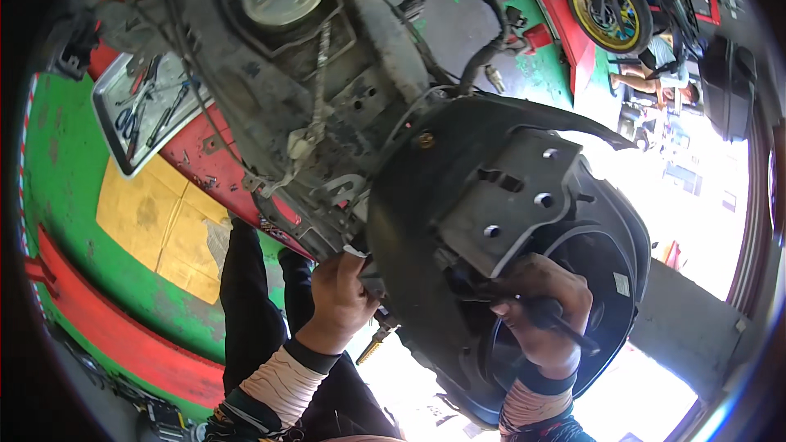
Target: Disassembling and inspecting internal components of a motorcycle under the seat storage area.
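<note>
A stripped motorcycle frame with a round cap at its top end fills the middle of the view. At its lower right sits a large black plastic fender, with a dark metal bracket with several holes on it. My right hand is closed below the bracket, around a black part with a rounded knob; its exact kind is unclear. My left hand is closed at the frame's lower edge, left of the fender, thumb up. What its fingers hold is hidden. A gold-tipped metal part hangs beside it.
A metal tray of hand tools stands on a red lift platform at left, near flattened cardboard. A red rail crosses the green floor. Another motorcycle's yellow-rimmed wheel and a seated person are at upper right.
</note>
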### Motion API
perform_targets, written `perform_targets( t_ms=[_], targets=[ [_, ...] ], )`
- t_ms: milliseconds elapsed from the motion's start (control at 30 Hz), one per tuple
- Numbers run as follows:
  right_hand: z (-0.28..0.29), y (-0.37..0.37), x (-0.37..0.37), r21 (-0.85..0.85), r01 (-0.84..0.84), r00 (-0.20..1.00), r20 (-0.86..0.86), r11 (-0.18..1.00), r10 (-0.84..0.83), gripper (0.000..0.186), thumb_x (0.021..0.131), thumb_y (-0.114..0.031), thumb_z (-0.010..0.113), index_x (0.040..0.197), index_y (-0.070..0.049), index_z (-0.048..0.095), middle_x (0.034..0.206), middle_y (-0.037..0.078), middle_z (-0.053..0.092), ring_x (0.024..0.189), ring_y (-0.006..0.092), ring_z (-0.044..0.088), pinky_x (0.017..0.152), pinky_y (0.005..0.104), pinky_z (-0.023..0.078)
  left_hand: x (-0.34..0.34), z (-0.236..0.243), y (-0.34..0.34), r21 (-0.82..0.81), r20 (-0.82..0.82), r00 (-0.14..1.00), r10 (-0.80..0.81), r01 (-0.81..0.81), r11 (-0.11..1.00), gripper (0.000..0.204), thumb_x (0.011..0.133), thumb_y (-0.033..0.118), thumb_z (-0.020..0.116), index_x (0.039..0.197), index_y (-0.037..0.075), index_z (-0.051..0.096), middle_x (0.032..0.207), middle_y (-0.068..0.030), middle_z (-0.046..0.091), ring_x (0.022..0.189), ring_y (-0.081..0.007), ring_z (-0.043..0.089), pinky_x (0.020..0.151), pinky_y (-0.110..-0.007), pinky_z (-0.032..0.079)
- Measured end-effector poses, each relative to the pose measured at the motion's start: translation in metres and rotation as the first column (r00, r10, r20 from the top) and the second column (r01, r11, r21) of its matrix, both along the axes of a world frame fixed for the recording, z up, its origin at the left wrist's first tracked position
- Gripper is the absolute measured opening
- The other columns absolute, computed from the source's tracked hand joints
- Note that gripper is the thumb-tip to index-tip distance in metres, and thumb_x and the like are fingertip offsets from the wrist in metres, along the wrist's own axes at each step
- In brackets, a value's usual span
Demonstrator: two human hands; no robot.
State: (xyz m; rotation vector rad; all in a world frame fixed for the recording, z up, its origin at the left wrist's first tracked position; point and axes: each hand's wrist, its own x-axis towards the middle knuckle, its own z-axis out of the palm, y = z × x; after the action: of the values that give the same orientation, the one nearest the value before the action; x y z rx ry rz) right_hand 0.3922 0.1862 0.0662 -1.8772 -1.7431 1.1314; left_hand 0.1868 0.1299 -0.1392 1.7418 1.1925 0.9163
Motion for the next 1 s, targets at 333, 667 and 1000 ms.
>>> perform_targets(
  t_ms=[333,667,1000],
  targets=[
    [0.013,0.013,-0.023,-0.201,0.322,0.947,0.062,0.925,-0.316,0.023,0.077,-0.005,0.082,0.096,0.003,0.072,0.077,0.009,0.072,0.067,0.015,0.07,0.061,0.0238,0.049,-0.025,-0.07,-0.047,-0.718,0.167,0.927,0.336,-0.119,0.686,0.03,0.084,0.016,0.071,0.108,0.001,0.062,0.085,-0.0116,0.066,0.071,-0.0323,0.067,0.063,-0.038,0.056],
    [-0.002,0.015,-0.038,-0.116,0.044,0.963,0.27,0.992,-0.011,0.048,0.067,0.001,0.073,0.113,-0.012,0.073,0.132,0.011,0.064,0.083,0.0249,0.072,0.065,0.0314,0.055,-0.056,-0.036,-0.021,-0.244,-0.034,0.981,-0.189,0.175,0.954,0.031,0.084,0.015,0.078,0.112,0.006,0.069,0.112,-0.015,0.068,0.106,-0.0367,0.066,0.094,-0.046,0.051],
    [-0.014,0.019,-0.049,-0.16,-0.09,0.847,0.507,0.983,0.16,0.035,0.068,-0.007,0.072,0.103,-0.008,0.066,0.113,0.011,0.069,0.078,0.0313,0.07,0.064,0.0385,0.054,-0.056,0.034,0.031,-0.446,-0.375,0.761,-0.529,0.352,0.823,0.032,0.078,0.015,0.075,0.109,0.008,0.07,0.108,-0.0167,0.07,0.096,-0.0364,0.069,0.084,-0.044,0.055]
  ],
)
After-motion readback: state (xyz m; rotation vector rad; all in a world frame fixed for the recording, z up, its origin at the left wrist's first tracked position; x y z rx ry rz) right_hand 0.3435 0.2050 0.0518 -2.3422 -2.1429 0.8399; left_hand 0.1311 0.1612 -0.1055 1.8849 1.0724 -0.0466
